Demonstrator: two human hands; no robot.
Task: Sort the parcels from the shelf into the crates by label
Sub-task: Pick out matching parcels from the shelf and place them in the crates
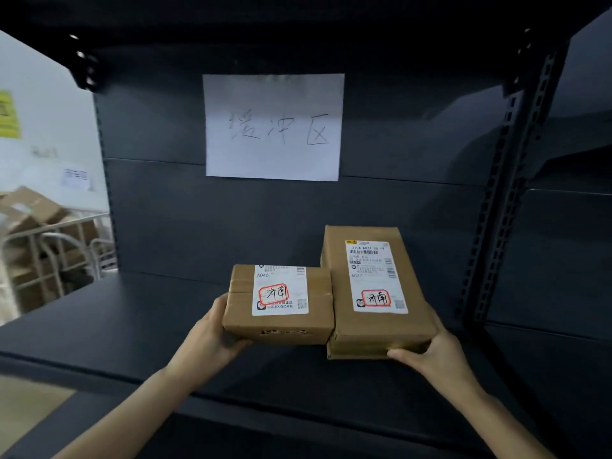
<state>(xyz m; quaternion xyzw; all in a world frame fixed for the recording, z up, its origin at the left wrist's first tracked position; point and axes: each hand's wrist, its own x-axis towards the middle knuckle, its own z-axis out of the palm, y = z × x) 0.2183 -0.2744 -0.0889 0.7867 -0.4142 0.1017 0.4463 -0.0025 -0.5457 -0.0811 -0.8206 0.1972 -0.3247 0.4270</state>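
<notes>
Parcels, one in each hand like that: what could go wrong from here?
The larger parcel is gripped by the right hand only at its near end, so it might tip when carried. The smaller parcel abuts it, held at one corner by the left hand; one could snag or slip.

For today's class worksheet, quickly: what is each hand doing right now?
Left hand: grips the smaller box.
Right hand: grips the larger box.

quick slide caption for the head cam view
Left hand grips the smaller parcel, right hand the longer parcel, side by side at a dark shelf.
</notes>
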